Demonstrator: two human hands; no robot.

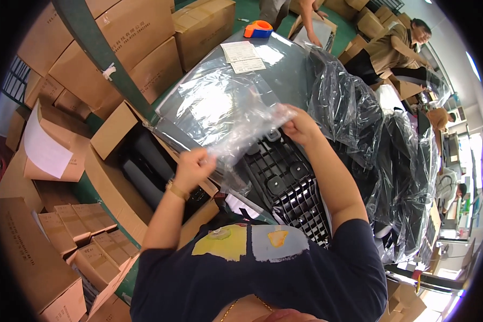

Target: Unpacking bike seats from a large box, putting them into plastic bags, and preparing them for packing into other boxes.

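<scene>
A clear plastic bag (248, 124) is stretched between my two hands above the table (300, 64). My left hand (195, 168) is closed on the bag's near left edge, with a bracelet at the wrist. Farther to the right, my right hand (301, 126) pinches the other end of the bag. Just below the bag, close to my body, lies a black plastic lattice panel (300, 188) with round discs on it. The bag covers the panel's far end.
Black parts wrapped in clear plastic (349, 102) pile up on the right. An orange and blue tape dispenser (258, 29) and paper slips (242, 56) lie at the table's far end. An open carton (110, 177) with black parts stands at left, beside a green post (99, 51). Other people work beyond.
</scene>
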